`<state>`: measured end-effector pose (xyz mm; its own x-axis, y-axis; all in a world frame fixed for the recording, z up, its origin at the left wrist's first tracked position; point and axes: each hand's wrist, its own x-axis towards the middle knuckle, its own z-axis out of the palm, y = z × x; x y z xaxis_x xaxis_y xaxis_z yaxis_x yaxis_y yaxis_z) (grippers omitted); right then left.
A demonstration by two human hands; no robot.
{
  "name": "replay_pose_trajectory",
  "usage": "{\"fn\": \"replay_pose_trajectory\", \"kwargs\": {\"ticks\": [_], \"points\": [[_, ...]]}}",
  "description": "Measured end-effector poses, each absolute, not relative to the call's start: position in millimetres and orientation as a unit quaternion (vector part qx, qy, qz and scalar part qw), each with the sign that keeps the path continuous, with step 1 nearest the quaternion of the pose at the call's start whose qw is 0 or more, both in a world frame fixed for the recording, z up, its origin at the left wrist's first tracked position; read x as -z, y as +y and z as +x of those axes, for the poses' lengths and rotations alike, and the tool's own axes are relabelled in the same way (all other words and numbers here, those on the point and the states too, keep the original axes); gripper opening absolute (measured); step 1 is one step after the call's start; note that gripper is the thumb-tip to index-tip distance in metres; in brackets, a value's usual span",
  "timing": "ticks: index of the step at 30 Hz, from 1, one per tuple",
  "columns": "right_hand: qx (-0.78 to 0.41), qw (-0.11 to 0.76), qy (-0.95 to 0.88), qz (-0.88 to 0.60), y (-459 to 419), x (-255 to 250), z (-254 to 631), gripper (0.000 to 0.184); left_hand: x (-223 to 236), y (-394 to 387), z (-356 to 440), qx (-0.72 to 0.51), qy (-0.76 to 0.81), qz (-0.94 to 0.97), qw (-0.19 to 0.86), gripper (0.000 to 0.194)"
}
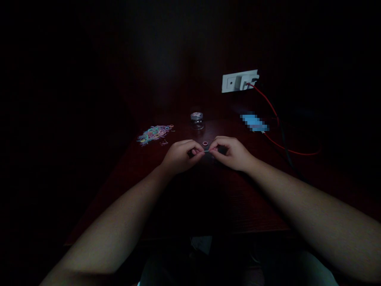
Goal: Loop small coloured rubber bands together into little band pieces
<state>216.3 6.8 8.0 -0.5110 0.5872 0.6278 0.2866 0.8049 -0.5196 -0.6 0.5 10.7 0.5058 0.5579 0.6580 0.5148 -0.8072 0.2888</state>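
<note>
Both hands meet over the middle of a dark red table [256, 206]. My left hand [180, 156] and my right hand [230, 153] are closed in pinches, fingertips almost touching, with a tiny pale thing [206, 151] stretched between them, perhaps a small band. A little pink ring [205, 143] lies on the table just beyond the fingertips. To the far left of my left hand sits a pile of pastel loom bands [155, 134]. A small clear jar [197, 120] stands behind the hands.
A white wall socket [239, 81] with a plug sits on the dark wall at the back right. A red cable [274, 115] runs from it down over the table. A blurred blue patch [254, 122] lies near the cable. The room is very dark.
</note>
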Motion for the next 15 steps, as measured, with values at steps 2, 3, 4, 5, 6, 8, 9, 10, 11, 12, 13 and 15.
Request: {"fn": "replay_pose_trajectory", "kwargs": {"ticks": [2, 3, 4, 5, 6, 8, 9, 10, 11, 12, 13, 15], "points": [[-0.177, 0.422, -0.849, -0.262, 6.8, -7.7, 215.7, 0.006, -10.9, 0.3, -0.6, -0.389, 0.309, 0.867, 0.03, 0.006], [-0.175, 0.422, -0.85, -0.263, 6.9, -7.6, 215.5, 0.006, -10.9, 0.3, -0.7, -0.388, 0.308, 0.868, 0.032, 0.006], [-0.174, 0.423, -0.85, -0.262, 7.0, -7.6, 215.5, 0.006, -10.8, 0.3, -1.0, -0.387, 0.307, 0.869, 0.034, 0.007], [-0.173, 0.423, -0.851, -0.26, 7.2, -7.5, 215.5, 0.006, -10.8, 0.4, -1.3, -0.387, 0.304, 0.869, 0.037, 0.009], [-0.173, 0.422, -0.851, -0.259, 7.4, -7.4, 215.7, 0.006, -10.7, 0.5, -1.6, -0.387, 0.301, 0.87, 0.039, 0.01], [-0.173, 0.42, -0.853, -0.259, 7.9, -7.4, 216.1, 0.006, -10.5, 0.7, -2.2, -0.386, 0.299, 0.872, 0.041, 0.011], [-0.173, 0.418, -0.853, -0.259, 8.1, -7.4, 216.2, 0.006, -10.4, 0.8, -2.3, -0.385, 0.3, 0.872, 0.04, 0.01], [-0.172, 0.418, -0.854, -0.259, 8.2, -7.4, 216.3, 0.006, -10.4, 0.8, -2.3, -0.384, 0.302, 0.872, 0.04, 0.01], [-0.171, 0.418, -0.854, -0.258, 8.2, -7.4, 216.3, 0.006, -10.3, 0.9, -2.1, -0.383, 0.305, 0.871, 0.04, 0.009], [-0.171, 0.419, -0.854, -0.258, 8.1, -7.5, 216.3, 0.006, -10.3, 0.8, -1.9, -0.383, 0.307, 0.87, 0.039, 0.009], [-0.171, 0.419, -0.853, -0.258, 7.9, -7.5, 216.2, 0.006, -10.3, 0.8, -1.7, -0.385, 0.309, 0.869, 0.038, 0.008], [-0.173, 0.418, -0.853, -0.26, 7.5, -7.6, 216.1, 0.006, -10.5, 0.6, -1.1, -0.387, 0.309, 0.868, 0.04, 0.008]]}}
